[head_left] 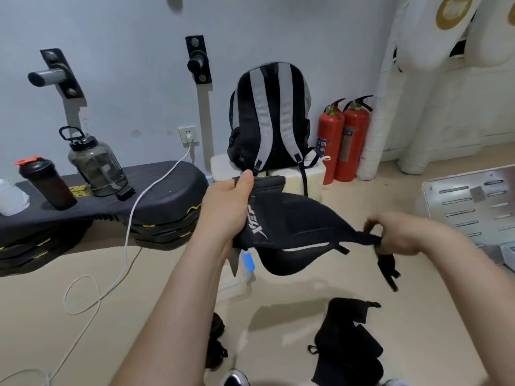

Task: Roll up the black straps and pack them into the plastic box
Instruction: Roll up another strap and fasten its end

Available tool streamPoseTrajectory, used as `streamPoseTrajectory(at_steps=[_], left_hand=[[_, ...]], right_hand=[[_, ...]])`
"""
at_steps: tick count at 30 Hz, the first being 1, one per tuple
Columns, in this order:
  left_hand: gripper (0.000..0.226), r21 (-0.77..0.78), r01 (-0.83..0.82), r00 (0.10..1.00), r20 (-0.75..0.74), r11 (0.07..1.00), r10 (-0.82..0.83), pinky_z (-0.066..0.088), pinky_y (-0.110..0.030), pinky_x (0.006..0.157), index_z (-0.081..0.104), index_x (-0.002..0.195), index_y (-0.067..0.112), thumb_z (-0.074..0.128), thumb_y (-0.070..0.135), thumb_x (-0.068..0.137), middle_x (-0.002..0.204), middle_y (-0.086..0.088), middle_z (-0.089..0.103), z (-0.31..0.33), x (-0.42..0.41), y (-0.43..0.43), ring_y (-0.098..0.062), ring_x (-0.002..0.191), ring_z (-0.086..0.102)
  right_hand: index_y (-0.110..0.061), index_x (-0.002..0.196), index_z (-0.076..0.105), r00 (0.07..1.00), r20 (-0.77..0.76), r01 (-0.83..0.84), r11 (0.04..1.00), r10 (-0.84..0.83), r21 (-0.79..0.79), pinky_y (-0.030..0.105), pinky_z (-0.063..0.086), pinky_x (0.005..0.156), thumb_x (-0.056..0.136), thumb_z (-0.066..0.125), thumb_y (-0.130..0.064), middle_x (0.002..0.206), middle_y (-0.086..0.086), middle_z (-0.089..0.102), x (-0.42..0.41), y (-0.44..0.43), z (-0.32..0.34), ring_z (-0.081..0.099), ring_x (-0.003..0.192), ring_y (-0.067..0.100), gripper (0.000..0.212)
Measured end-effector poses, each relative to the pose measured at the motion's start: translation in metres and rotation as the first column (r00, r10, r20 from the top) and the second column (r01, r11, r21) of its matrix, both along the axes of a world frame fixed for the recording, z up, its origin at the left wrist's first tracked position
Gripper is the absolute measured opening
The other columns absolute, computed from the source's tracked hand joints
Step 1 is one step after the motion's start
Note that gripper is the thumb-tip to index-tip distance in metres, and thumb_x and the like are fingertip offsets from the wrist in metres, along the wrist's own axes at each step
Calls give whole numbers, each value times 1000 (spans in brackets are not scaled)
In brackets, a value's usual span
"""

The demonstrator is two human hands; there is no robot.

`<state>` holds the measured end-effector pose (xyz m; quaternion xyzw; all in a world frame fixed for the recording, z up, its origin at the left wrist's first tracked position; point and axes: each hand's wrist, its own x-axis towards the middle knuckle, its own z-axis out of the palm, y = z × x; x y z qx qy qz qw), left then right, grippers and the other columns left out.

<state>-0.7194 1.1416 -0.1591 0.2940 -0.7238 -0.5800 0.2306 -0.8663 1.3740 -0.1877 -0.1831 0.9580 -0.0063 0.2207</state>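
Observation:
A wide black strap (295, 227) with white lettering hangs stretched in the air between my two hands. My left hand (225, 210) grips its broad end, thumb on top. My right hand (401, 232) pinches the narrow end, and a thin black tail dangles below it. More black straps (348, 338) lie in a heap on the beige floor, lower right. Another dark bundle (216, 341) sits on the floor beside my left forearm. A clear plastic box (239, 277) with a blue tag shows faintly under the held strap, mostly hidden.
A black and grey backpack (270, 118) rests on a white block by the wall. Two red fire extinguishers (342, 140) stand to its right. At the left is a black bench (156, 196) with two bottles and a white charging cable (125, 246). A metal plate (473, 204) lies at the right.

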Motion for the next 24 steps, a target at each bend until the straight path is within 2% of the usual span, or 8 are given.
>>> streamPoseTrajectory(at_steps=[1, 3, 6, 10, 15, 17, 20, 24], left_hand=[[59, -5, 30, 1000, -7, 1000, -30, 50, -38, 72, 60, 90, -10, 54, 48, 97, 81, -15, 69, -1, -2, 3, -22, 74, 61], [60, 23, 96, 995, -4, 995, -96, 47, -34, 69, 61, 94, -12, 53, 47, 99, 79, -14, 65, -4, -6, 10, -21, 71, 60], [54, 111, 184, 983, 5, 977, -186, 48, -28, 62, 65, 101, -12, 52, 40, 101, 78, -13, 65, -5, -11, 27, -19, 66, 61], [54, 124, 234, 972, -37, 964, -231, 52, -35, 66, 64, 101, -13, 53, 40, 101, 81, -21, 72, -7, -9, 36, -22, 68, 64], [43, 233, -81, 955, -261, 969, 143, 52, -42, 77, 65, 78, 9, 54, 46, 99, 79, -16, 66, 1, -6, 9, -23, 73, 58], [35, 271, -49, 945, -298, 961, 132, 58, -41, 82, 67, 81, 12, 56, 40, 100, 88, -14, 72, 7, -1, -1, -22, 81, 65], [25, 310, 107, 953, -301, 945, -10, 57, -24, 63, 65, 77, 6, 58, 17, 99, 71, -5, 72, 8, 5, 8, -14, 70, 70], [11, 456, 353, 904, -393, 817, -171, 61, -48, 79, 54, 106, 0, 50, -2, 96, 91, -25, 73, 10, 7, 13, -39, 81, 73]], right_hand=[[-30, 138, 49, 988, 134, -75, 997, 77, -17, 30, 47, 94, 88, 68, -13, 131, 0, 57, 4, 3, 5, 57, 116, 21, 56], [-38, 138, 47, 903, 357, -89, 918, 238, -388, 25, 39, 105, 83, 79, -24, 142, -13, 49, 19, 2, 17, 46, 133, 7, 66], [-30, 126, 60, 789, 418, 127, 548, 449, -827, 29, 45, 104, 80, 71, -41, 127, -14, 66, 53, -24, 21, 58, 122, 3, 48], [-11, 118, 65, 794, 432, 251, 417, 428, -874, 32, 55, 91, 82, 77, -26, 114, 7, 74, 64, -52, 14, 70, 105, 21, 41], [-1, 97, 75, 685, 547, 40, 724, 482, -689, 31, 59, 74, 80, 74, -21, 95, 19, 75, 56, -25, 30, 70, 79, 22, 26], [-7, 81, 75, 728, 530, 197, 607, 435, -770, 22, 55, 59, 78, 68, -20, 78, 12, 72, 51, -14, 32, 67, 63, 14, 15], [-19, 63, 69, 779, 488, 381, 322, 394, -867, 16, 47, 50, 83, 60, -20, 65, 0, 62, 43, -6, 33, 57, 54, 7, 22], [-14, 77, 67, 784, 470, 373, 297, 406, -879, 21, 46, 57, 88, 56, -12, 72, 2, 65, 42, -9, 29, 58, 60, 10, 16]])
